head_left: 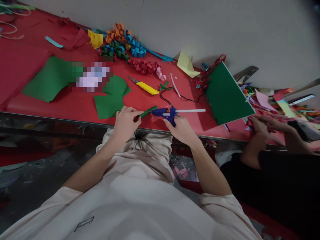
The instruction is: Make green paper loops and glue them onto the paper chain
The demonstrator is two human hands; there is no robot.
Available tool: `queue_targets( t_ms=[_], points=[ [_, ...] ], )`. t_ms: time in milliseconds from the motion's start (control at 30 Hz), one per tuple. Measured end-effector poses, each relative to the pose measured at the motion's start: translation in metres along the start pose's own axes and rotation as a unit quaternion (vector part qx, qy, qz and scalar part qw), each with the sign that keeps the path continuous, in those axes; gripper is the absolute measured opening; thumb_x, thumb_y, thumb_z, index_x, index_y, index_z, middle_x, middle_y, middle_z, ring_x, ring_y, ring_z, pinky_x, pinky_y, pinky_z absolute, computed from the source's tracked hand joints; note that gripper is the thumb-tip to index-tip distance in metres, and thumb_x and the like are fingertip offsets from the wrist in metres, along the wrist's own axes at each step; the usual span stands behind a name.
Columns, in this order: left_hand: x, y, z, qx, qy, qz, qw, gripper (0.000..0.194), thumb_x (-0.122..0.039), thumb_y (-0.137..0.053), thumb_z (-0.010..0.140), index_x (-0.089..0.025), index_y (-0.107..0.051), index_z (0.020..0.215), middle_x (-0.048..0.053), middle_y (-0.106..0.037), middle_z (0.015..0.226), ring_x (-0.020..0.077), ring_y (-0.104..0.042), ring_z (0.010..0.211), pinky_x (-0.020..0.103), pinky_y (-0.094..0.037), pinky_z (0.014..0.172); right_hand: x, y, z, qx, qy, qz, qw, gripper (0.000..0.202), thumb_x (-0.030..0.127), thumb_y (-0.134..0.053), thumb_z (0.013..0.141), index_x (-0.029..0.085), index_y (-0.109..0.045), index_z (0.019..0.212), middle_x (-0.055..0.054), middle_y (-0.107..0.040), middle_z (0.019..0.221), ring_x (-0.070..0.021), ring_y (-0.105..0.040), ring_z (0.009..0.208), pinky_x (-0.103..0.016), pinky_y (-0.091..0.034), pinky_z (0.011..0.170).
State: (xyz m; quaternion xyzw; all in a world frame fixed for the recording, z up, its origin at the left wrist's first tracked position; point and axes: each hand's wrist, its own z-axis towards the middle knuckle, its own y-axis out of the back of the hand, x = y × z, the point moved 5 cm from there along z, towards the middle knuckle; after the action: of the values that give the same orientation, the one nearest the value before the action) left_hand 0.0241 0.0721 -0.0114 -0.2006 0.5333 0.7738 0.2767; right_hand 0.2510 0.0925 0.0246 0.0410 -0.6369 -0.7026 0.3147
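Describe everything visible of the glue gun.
The glue gun looks plastic: blue body, pale side label, small reddish light. A whitish translucent stick juts from its rear. The right hand grips its handle; its nozzle points left toward a green paper strip in the left hand, contact unclear. It's over the red tabletop, near the front edge.

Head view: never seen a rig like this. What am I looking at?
No machine here: the work is done bare-handed. The single picture comes from a head-worn camera looking forward and down. The right hand grips a blue glue gun with a white stick jutting from its back. The left hand pinches a green paper strip near the gun's tip. On the red table lie green sheets, a yellow-handled cutter and curled paper chains; a green board is to the right. Another person's hands are at far right.
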Motion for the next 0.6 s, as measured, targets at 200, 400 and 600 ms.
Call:
queue_targets(
  t_ms=[200, 400, 600],
  points=[
    [0.0, 0.0, 0.0, 0.003, 0.003, -0.001, 1.0, 0.026, -0.017, -0.065, 0.088, -0.026, -0.08, 0.108, 0.005, -0.076, 0.1, 0.0268, -0.063, 0.103, 0.04, -0.044, 0.081, -0.014, 0.004, 0.003, -0.028, -0.019, 0.001, 0.999, 0.032, 0.041, -0.051, 0.101, 0.017, -0.07, 0.09, -0.016, -0.076, 0.094, -0.0311, -0.073, 0.091, -0.038, -0.054, 0.081],
    [-0.001, 0.001, -0.001, -0.003, 0.0, 0.007, 1.0, 0.026, -0.017, -0.066, 0.087, -0.027, -0.08, 0.106, 0.005, -0.076, 0.099, 0.026, -0.063, 0.101, 0.039, -0.044, 0.079, -0.022, 0.003, 0.004, -0.035, -0.037, -0.011, 0.999, 0.035, 0.044, -0.05, 0.1, 0.017, -0.069, 0.088, -0.017, -0.076, 0.094, -0.0308, -0.073, 0.086, -0.037, -0.053, 0.076],
    [-0.001, 0.001, -0.001, -0.004, -0.002, 0.007, 1.0, 0.026, -0.017, -0.066, 0.088, -0.026, -0.08, 0.108, 0.005, -0.076, 0.099, 0.0253, -0.063, 0.101, 0.038, -0.042, 0.078, -0.03, 0.004, 0.002, -0.042, -0.059, 0.032, 0.997, 0.038, 0.048, -0.052, 0.099, 0.016, -0.072, 0.098, -0.015, -0.077, 0.1, -0.0298, -0.073, 0.091, -0.036, -0.053, 0.078]
  ],
)
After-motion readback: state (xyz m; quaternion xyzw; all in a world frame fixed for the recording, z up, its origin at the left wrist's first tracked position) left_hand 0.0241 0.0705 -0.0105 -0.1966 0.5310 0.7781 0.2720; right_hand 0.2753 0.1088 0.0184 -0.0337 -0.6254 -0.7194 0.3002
